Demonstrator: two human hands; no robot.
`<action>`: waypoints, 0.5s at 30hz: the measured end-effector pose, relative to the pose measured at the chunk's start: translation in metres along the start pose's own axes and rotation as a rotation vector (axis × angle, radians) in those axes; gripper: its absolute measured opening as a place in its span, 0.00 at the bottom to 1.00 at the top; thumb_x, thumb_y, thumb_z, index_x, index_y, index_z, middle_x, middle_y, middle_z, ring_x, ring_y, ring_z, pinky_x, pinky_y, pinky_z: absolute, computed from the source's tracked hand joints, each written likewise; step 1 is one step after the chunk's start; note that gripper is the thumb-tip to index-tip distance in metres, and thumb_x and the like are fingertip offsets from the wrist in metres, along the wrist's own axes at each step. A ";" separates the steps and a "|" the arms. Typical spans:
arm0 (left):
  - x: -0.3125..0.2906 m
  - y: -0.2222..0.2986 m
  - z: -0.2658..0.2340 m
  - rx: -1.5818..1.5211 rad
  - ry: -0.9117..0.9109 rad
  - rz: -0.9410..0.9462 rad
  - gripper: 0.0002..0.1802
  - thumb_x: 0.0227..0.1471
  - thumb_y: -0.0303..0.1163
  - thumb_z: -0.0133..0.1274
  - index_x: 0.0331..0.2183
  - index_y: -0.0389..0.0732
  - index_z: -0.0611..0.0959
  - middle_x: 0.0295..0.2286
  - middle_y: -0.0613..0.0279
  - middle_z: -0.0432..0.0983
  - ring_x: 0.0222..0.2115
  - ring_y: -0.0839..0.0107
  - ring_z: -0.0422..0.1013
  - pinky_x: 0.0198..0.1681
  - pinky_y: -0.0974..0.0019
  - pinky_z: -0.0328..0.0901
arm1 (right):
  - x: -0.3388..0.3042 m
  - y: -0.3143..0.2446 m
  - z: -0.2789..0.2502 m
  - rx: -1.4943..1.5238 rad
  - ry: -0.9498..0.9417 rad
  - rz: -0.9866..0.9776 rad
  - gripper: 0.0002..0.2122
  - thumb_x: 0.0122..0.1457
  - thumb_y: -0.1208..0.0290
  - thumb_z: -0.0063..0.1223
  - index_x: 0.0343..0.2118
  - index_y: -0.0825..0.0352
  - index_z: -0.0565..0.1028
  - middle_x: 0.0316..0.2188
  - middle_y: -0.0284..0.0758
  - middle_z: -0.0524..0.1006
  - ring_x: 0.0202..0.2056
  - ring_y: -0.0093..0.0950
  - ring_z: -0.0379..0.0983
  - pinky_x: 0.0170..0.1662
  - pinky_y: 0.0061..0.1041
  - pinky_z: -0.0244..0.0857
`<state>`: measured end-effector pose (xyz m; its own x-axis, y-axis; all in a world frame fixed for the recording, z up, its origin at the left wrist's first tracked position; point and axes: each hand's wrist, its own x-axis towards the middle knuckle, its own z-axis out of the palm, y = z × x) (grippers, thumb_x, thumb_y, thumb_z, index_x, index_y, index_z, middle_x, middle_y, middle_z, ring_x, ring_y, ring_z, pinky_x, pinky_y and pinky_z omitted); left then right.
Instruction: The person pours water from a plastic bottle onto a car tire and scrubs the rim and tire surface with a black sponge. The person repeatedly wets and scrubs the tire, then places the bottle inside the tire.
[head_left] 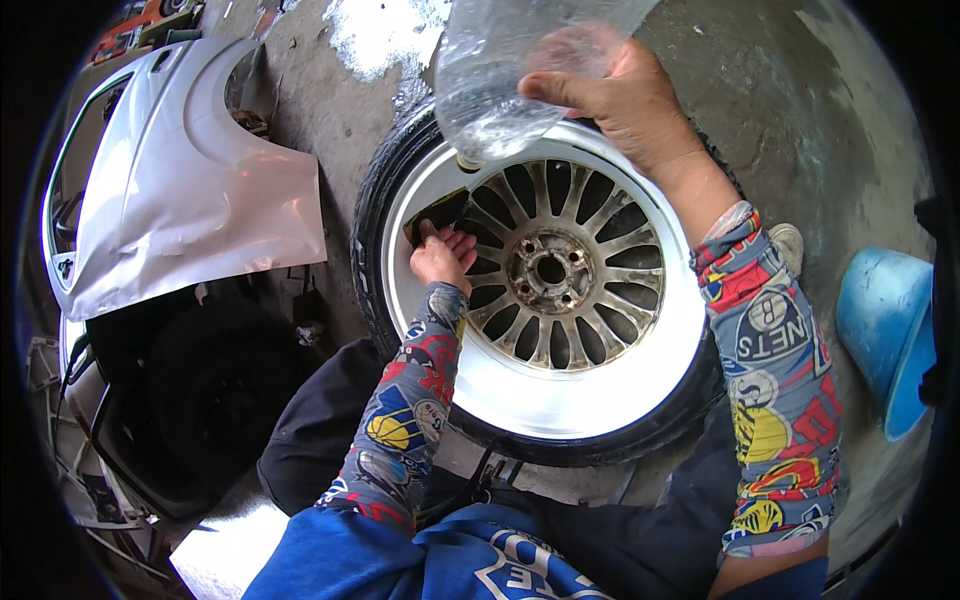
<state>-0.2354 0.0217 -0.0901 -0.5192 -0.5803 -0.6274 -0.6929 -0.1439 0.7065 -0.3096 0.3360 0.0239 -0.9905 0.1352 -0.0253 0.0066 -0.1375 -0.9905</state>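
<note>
A car wheel (545, 300) lies flat on the concrete floor (800, 130) in front of the person, its black tyre (385, 190) ringing a white rim with many thin spokes and a rusty hub in the middle. To the left, a silver car body panel (180, 190) rests on the floor, well apart from the wheel, and a blue plastic tub (890, 320) sits on its side at the right edge. The right hand (620, 100) grips a clear plastic bottle (500, 70), fingers closed around its body, tipped neck-down over the upper left part of the rim. The left hand (442, 255) presses a small dark pad (440, 212) against the rim's inner lip, fingers held flat on top of it, just below the bottle's mouth.
</note>
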 end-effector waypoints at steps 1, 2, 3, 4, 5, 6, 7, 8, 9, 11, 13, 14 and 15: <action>-0.002 0.004 0.002 -0.019 -0.014 0.000 0.32 0.65 0.57 0.49 0.38 0.32 0.80 0.32 0.53 0.81 0.29 0.63 0.81 0.29 0.64 0.72 | -0.002 0.002 -0.004 0.008 0.027 0.032 0.30 0.44 0.59 0.80 0.47 0.71 0.78 0.40 0.40 0.84 0.41 0.27 0.82 0.45 0.25 0.76; -0.004 0.008 0.006 -0.038 -0.030 -0.022 0.32 0.64 0.57 0.50 0.38 0.31 0.80 0.32 0.53 0.81 0.30 0.63 0.81 0.29 0.64 0.73 | -0.004 0.005 -0.008 -0.002 0.063 0.105 0.31 0.44 0.58 0.80 0.47 0.71 0.78 0.40 0.40 0.84 0.41 0.27 0.82 0.44 0.24 0.76; -0.006 0.012 0.012 0.060 -0.087 0.068 0.33 0.63 0.57 0.52 0.40 0.30 0.80 0.34 0.51 0.81 0.31 0.61 0.81 0.31 0.64 0.74 | -0.007 0.008 -0.012 0.108 0.018 0.159 0.33 0.43 0.56 0.80 0.49 0.70 0.77 0.42 0.40 0.83 0.43 0.27 0.81 0.44 0.23 0.76; -0.007 0.016 0.021 0.155 -0.143 0.131 0.34 0.62 0.58 0.54 0.41 0.29 0.80 0.36 0.49 0.81 0.33 0.60 0.81 0.33 0.64 0.75 | -0.007 0.011 -0.014 0.134 -0.015 0.112 0.33 0.45 0.54 0.79 0.50 0.68 0.77 0.44 0.39 0.83 0.44 0.27 0.81 0.46 0.24 0.75; -0.009 0.018 0.031 0.266 -0.134 0.145 0.36 0.60 0.59 0.56 0.42 0.28 0.79 0.38 0.47 0.81 0.35 0.59 0.82 0.35 0.63 0.76 | -0.007 0.015 -0.016 0.116 -0.038 0.090 0.32 0.46 0.52 0.77 0.51 0.66 0.76 0.45 0.37 0.82 0.46 0.26 0.81 0.48 0.25 0.75; -0.008 0.021 0.041 0.170 -0.200 0.188 0.34 0.56 0.56 0.63 0.40 0.28 0.80 0.37 0.48 0.81 0.34 0.60 0.82 0.34 0.64 0.76 | -0.006 0.018 -0.017 0.091 -0.037 0.089 0.32 0.48 0.51 0.76 0.52 0.64 0.75 0.46 0.36 0.82 0.47 0.26 0.80 0.49 0.26 0.75; -0.009 0.021 0.052 0.136 -0.187 0.160 0.32 0.57 0.54 0.62 0.40 0.29 0.79 0.36 0.48 0.82 0.33 0.60 0.82 0.33 0.63 0.76 | -0.005 0.021 -0.017 0.094 -0.074 0.091 0.32 0.48 0.50 0.75 0.52 0.63 0.75 0.46 0.36 0.82 0.48 0.27 0.80 0.51 0.27 0.75; -0.009 0.022 0.061 0.096 -0.176 0.182 0.30 0.58 0.52 0.61 0.40 0.29 0.78 0.36 0.49 0.82 0.33 0.60 0.82 0.33 0.63 0.76 | -0.005 0.022 -0.017 0.075 -0.096 0.073 0.32 0.48 0.51 0.76 0.52 0.64 0.75 0.47 0.37 0.82 0.48 0.27 0.80 0.51 0.27 0.75; -0.010 0.021 0.067 0.068 -0.161 0.129 0.25 0.61 0.47 0.58 0.42 0.31 0.76 0.35 0.51 0.82 0.33 0.60 0.82 0.32 0.62 0.75 | -0.003 0.023 -0.019 0.038 -0.113 0.085 0.32 0.48 0.52 0.76 0.52 0.64 0.75 0.47 0.37 0.81 0.48 0.27 0.80 0.51 0.27 0.75; -0.008 0.019 0.074 0.016 -0.168 0.139 0.23 0.63 0.46 0.54 0.44 0.33 0.75 0.37 0.51 0.82 0.32 0.60 0.82 0.31 0.64 0.74 | -0.001 0.025 -0.019 -0.006 -0.121 0.093 0.32 0.48 0.53 0.76 0.53 0.65 0.75 0.47 0.38 0.81 0.48 0.28 0.80 0.51 0.27 0.75; -0.006 0.017 0.070 0.031 -0.184 0.111 0.23 0.62 0.46 0.54 0.44 0.34 0.76 0.38 0.52 0.82 0.33 0.59 0.81 0.33 0.63 0.73 | 0.000 0.028 -0.018 -0.014 -0.100 0.101 0.32 0.49 0.55 0.76 0.53 0.66 0.75 0.46 0.38 0.81 0.47 0.28 0.80 0.51 0.27 0.75; -0.005 0.018 0.065 0.045 -0.212 0.108 0.23 0.62 0.47 0.54 0.44 0.35 0.77 0.39 0.52 0.82 0.35 0.59 0.81 0.35 0.62 0.73 | 0.000 0.028 -0.017 0.056 -0.112 0.104 0.32 0.49 0.55 0.76 0.53 0.66 0.75 0.46 0.38 0.82 0.47 0.28 0.80 0.51 0.27 0.75; -0.005 0.019 0.061 0.066 -0.223 0.105 0.23 0.62 0.47 0.54 0.44 0.36 0.77 0.39 0.52 0.81 0.36 0.58 0.81 0.37 0.61 0.73 | 0.000 0.029 -0.016 0.120 -0.114 0.100 0.31 0.49 0.56 0.76 0.52 0.67 0.75 0.45 0.38 0.82 0.46 0.28 0.80 0.51 0.27 0.75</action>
<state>-0.2768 0.0705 -0.0936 -0.6829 -0.3970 -0.6132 -0.6563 -0.0352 0.7537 -0.3071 0.3480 -0.0071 -0.9949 0.0042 -0.1004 0.0958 -0.2616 -0.9604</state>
